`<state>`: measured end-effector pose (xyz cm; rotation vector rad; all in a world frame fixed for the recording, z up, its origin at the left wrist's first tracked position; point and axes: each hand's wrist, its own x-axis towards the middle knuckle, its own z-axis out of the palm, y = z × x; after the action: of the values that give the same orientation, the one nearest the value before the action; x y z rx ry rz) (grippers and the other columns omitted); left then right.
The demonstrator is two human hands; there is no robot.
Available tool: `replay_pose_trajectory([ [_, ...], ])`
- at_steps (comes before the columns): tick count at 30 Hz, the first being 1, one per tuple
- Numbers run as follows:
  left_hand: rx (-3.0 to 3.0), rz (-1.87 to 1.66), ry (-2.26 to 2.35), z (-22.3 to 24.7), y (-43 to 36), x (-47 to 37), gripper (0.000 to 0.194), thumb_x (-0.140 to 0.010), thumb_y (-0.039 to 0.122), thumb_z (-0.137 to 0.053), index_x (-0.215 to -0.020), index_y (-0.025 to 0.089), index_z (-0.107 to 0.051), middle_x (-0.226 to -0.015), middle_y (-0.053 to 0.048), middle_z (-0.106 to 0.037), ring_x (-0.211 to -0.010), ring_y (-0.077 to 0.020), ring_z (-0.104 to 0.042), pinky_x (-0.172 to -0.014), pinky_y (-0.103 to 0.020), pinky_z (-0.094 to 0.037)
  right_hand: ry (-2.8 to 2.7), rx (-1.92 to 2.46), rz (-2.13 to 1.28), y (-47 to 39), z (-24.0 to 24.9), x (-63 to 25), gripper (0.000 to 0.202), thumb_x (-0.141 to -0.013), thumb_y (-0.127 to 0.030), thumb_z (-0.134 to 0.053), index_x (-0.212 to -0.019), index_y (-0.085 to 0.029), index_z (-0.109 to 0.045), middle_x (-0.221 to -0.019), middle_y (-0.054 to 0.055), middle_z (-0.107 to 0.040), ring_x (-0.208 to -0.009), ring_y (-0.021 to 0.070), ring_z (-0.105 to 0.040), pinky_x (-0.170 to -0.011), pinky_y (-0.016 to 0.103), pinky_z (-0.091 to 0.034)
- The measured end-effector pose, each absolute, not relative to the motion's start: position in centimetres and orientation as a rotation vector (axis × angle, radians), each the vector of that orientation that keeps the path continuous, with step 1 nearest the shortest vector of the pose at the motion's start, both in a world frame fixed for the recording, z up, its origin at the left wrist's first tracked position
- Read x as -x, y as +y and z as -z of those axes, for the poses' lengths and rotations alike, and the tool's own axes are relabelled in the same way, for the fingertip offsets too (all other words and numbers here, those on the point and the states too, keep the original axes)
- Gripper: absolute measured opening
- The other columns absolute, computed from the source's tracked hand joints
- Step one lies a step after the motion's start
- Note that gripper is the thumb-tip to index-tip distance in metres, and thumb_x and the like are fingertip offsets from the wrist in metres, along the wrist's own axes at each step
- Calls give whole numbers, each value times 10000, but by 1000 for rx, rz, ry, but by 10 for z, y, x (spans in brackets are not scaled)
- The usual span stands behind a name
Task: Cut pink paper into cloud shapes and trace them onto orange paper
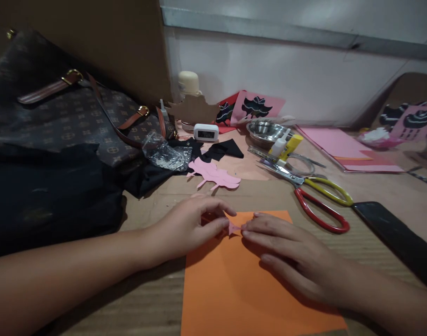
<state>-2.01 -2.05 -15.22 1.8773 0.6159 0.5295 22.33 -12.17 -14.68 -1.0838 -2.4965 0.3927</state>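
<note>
An orange sheet of paper [227, 294] lies on the corrugated cardboard under both hands. Near its top edge sits a small pink paper cutout [233, 228], mostly covered by fingers. My left hand [195, 224] pinches the cutout's left side between thumb and fingers. From the right, my right hand [290, 252] rests flat on the orange sheet, fingers stretched out, its fingertips touching the cutout's right end. Just beyond the hands is a larger pink paper cutout [215, 175] with wavy edges. Scissors [301, 182] with one red and one yellow handle lie past my right hand.
A black phone [392, 238] lies at the right. Behind stand a metal bowl [266, 133], a yellow glue stick [291, 145] and a white digital clock [205, 133]. A patterned handbag [104, 121], dark cloth [48, 200] and a plastic bag of beads [167, 154] fill the left.
</note>
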Motion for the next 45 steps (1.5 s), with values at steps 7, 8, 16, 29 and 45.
replay_pose_trajectory([
  [7, -1968, -565, 613, 148, -21, 20, 134, -874, 148, -586, -972, 154, -677, -875, -47, -781, -783, -149, -745, -724, -254, -597, -2470, 1072, -390, -120, 145, -221, 353, -972, -134, -515, -1316, -174, -579, -1334, 100, -623, -1280, 150, -536, -1117, 257, -416],
  [8, -1978, -572, 592, 147, -21, 21, 137, -875, 141, -577, -971, 155, -674, -881, -47, -782, -785, -145, -746, -726, -247, -595, -2467, 1072, -375, -120, 146, -221, 356, -970, -135, -516, -1319, -174, -578, -1335, 105, -624, -1280, 156, -539, -1103, 262, -435],
  [16, -2048, -599, 388, 147, -21, 23, 299, -859, 44, -521, -1097, 167, -655, -903, -45, -797, -869, -153, -747, -825, -281, -572, -2484, 1064, -327, -124, 149, -225, 402, -960, -140, -534, -1360, -175, -552, -1368, 113, -606, -1314, 172, -516, -1123, 290, -424],
  [29, -2243, -553, 242, 147, -17, 25, 454, -838, -26, -508, -1167, 238, -678, -959, -8, -780, -928, -152, -695, -921, -303, -473, -2521, 1061, -358, -123, 152, -225, 444, -974, -152, -522, -1415, -199, -492, -1399, 105, -570, -1338, 166, -476, -1122, 290, -422],
  [45, -2325, -581, 233, 153, -15, 24, 178, -915, 159, -654, -1073, 183, -734, -944, -50, -780, -879, -162, -687, -853, -289, -471, -2538, 1017, -496, -124, 150, -225, 484, -962, -116, -527, -1435, -197, -466, -1418, 104, -542, -1343, 178, -454, -1156, 336, -376],
])
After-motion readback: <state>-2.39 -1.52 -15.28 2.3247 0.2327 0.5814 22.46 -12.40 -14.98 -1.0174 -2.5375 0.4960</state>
